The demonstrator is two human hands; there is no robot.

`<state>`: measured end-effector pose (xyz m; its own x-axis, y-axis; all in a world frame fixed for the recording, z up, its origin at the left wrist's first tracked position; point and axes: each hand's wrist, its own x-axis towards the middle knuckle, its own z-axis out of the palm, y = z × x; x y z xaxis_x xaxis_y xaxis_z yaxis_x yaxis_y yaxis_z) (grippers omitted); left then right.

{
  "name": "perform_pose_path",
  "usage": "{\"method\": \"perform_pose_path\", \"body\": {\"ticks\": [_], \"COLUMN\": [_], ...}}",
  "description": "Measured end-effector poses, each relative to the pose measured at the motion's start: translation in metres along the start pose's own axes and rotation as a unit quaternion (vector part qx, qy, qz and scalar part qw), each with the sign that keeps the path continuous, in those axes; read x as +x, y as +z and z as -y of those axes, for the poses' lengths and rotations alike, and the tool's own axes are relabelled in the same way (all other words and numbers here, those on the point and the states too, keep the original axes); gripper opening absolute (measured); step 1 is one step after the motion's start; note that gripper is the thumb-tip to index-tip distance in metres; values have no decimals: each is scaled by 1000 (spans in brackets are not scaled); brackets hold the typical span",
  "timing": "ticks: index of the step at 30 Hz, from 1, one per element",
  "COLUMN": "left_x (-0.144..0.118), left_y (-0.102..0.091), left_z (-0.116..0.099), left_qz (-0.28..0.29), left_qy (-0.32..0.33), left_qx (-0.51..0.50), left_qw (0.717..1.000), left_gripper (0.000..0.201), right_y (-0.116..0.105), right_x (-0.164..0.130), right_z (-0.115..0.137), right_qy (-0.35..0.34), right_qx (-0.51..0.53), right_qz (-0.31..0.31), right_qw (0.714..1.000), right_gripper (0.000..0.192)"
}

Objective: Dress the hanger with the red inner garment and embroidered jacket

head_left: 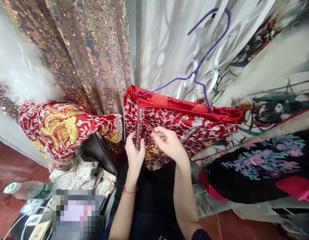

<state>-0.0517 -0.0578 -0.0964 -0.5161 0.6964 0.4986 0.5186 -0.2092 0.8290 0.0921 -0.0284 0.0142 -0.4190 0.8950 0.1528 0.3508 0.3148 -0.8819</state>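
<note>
A red skirt (164,116) with silver and gold embroidery hangs from a purple wire hanger (196,71) in front of me. A thin red cord (147,125) comes off its front near a beaded slit. My right hand (166,140) pinches the end of that cord and pulls it out to the right. At the slit's edge, my left hand (134,146) has its fingers closed around the left side, by another strand of red cord; the fingertips are partly hidden against the cloth.
A matching red embroidered jacket (56,133) lies to the left. Below it are a polka-dot cloth (79,173), a plastic bottle (26,190) and white cables (26,220). Sequined fabric (94,50) hangs behind. On the right are a white lattice (219,60) and a black floral garment (256,166).
</note>
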Motion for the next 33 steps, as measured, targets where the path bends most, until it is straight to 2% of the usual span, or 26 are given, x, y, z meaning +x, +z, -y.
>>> {"method": "perform_pose_path", "body": {"ticks": [3, 6, 10, 12, 16, 19, 22, 26, 28, 30, 33], "left_x": [24, 47, 60, 61, 68, 80, 95, 115, 123, 125, 123], "left_y": [11, 16, 9, 2, -12, -18, -19, -18, -16, -13, -9], "left_z": [-21, -24, -19, -20, -28, -40, -53, -62, -61, -57, -53], "left_qz": [-11, -10, 82, 94, 80, 69, 31, -70, -68, -26, 42], "left_qy": [67, 82, 81, 90, 128, 155, 122, 68, 61, 61, 67], "left_qx": [26, 25, -64, -75, -21, -6, -118, -239, -247, -243, -232], "left_qw": [997, 996, 991, 989, 988, 985, 985, 966, 965, 968, 970], "left_gripper": [49, 42, 24, 24, 21, 17, 20, 20, 19, 17, 19], "right_y": [1, 0, 1, 5, 10, 6, -5, -20, -24, -23, -14], "right_x": [-1, -1, 8, 17, 34, 41, 40, 32, 28, 27, 34], "right_z": [-5, -5, -3, 0, 11, 18, 15, 5, 3, 5, 8], "right_qy": [44, 53, 46, 30, -41, -88, -100, -96, -86, -89, -139], "right_qx": [-167, -238, -211, -185, -184, -202, -157, -44, -39, -69, -118], "right_qz": [115, 138, 75, 36, -16, -49, -120, -234, -229, -190, -142], "right_qw": [978, 960, 974, 982, 982, 974, 975, 967, 969, 975, 973], "right_gripper": [25, 24, 12, 11, 15, 22, 31, 37, 36, 30, 15]}}
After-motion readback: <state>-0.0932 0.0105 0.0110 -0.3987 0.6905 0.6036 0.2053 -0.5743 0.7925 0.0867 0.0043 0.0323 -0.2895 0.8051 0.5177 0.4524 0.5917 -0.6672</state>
